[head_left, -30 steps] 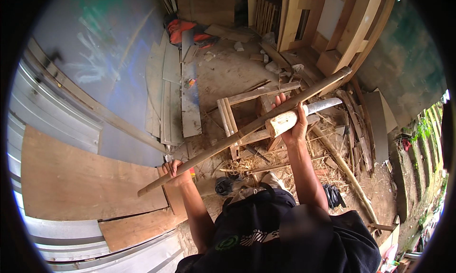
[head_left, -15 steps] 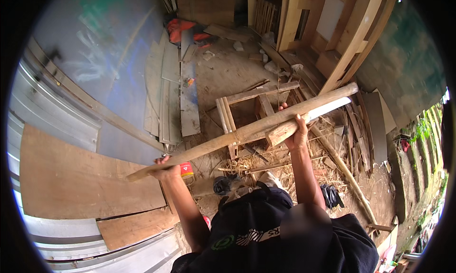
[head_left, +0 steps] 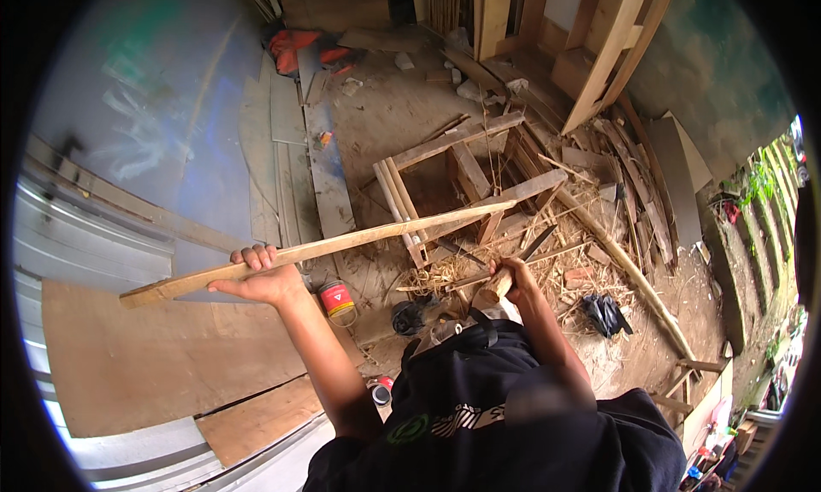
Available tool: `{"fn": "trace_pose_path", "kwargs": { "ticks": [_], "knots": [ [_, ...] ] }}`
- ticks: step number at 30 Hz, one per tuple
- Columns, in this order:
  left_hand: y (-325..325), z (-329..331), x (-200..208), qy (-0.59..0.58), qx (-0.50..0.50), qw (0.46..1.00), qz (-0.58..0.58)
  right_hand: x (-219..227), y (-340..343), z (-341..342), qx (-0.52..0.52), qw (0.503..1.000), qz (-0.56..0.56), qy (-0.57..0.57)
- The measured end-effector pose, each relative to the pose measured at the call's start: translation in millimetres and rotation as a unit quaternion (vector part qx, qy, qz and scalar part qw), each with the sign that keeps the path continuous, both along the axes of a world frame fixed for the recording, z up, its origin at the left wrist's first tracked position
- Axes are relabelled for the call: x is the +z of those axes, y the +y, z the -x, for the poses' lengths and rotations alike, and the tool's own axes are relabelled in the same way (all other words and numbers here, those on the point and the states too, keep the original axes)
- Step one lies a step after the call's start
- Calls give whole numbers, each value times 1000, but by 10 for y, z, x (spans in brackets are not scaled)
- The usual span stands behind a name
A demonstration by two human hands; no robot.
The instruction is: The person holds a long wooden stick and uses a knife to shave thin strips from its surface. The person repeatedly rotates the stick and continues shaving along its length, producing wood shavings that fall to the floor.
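My left hand grips a long, narrow wooden plank near its left end, fingers over the far edge and thumb along the near side. The plank slants up to the right, its far end over a rough wooden trestle frame; whether they touch I cannot tell. Low in front of my body, my right hand is closed round the thick wooden handle of a machete. Its dark blade points away up to the right, apart from the plank. My fingers partly hide the handle.
Wood shavings litter the ground around the trestle. A red-and-yellow can stands right of my left forearm, and a black plastic bag lies to the right. A long pole and stacked boards line the right side; plywood lies left.
The plank has swung lower at its right end and moved left with my left hand. My right hand has left the plank and come down toward my body with the machete.
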State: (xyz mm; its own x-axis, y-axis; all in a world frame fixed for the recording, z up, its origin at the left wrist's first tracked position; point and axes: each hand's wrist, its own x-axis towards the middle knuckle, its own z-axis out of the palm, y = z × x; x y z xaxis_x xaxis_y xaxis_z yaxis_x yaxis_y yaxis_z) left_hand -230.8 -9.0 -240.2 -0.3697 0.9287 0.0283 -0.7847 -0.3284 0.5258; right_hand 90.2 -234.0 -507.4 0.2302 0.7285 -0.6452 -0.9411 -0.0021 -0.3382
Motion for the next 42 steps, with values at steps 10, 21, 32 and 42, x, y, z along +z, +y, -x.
{"fn": "trace_pose_path", "kwargs": {
  "ticks": [10,21,32,42],
  "knots": [
    [106,-747,206,190,-5,982,-10,196,-189,205,74,961,193,-183],
    [171,-1308,131,256,-34,966,-23,356,98,325,136,864,160,-458],
    [120,-1630,549,317,-3,947,-57,712,336,85,194,869,120,-439],
    [199,-2154,441,352,70,932,-49,1226,902,-131,267,858,28,-438]
  ]
}}
